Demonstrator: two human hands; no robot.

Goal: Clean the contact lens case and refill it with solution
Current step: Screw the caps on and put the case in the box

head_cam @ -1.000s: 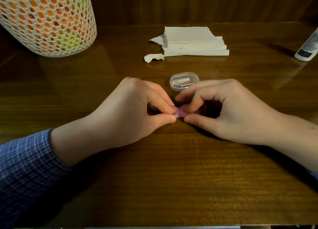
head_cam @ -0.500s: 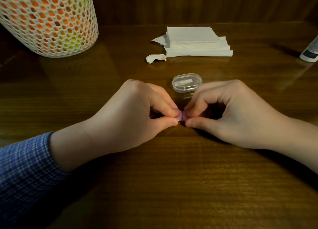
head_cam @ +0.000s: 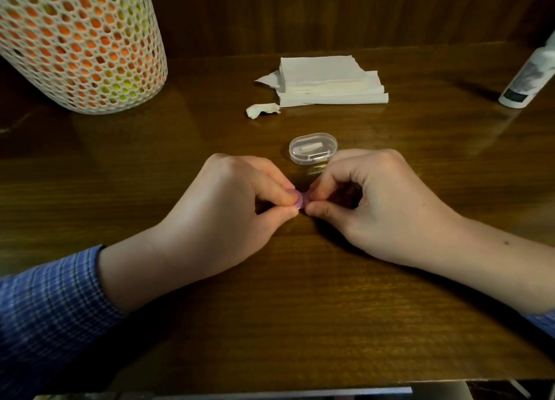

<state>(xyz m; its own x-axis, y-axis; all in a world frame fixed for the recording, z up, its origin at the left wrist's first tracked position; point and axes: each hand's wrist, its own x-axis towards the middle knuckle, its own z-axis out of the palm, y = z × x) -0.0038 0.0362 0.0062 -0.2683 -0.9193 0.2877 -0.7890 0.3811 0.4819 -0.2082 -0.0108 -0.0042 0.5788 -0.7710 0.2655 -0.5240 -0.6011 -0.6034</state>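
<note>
Between both hands (head_cam: pixel 301 202), round pink case (head_cam: pixel 301 200)

Bare brown wooden tabletop (head_cam: pixel 300 309) lies open in front of both wrists and out to either side. Behind the fingers, a small clear oval plastic box (head_cam: pixel 313 146) sits close. Farther back stand a stack of white folded napkins (head_cam: pixel 327 81) with a torn white paper scrap (head_cam: pixel 262 110), a white mesh basket (head_cam: pixel 78 42) at left, and, at right, probably a white bottle (head_cam: pixel 530 78), cut off by the frame.
</note>
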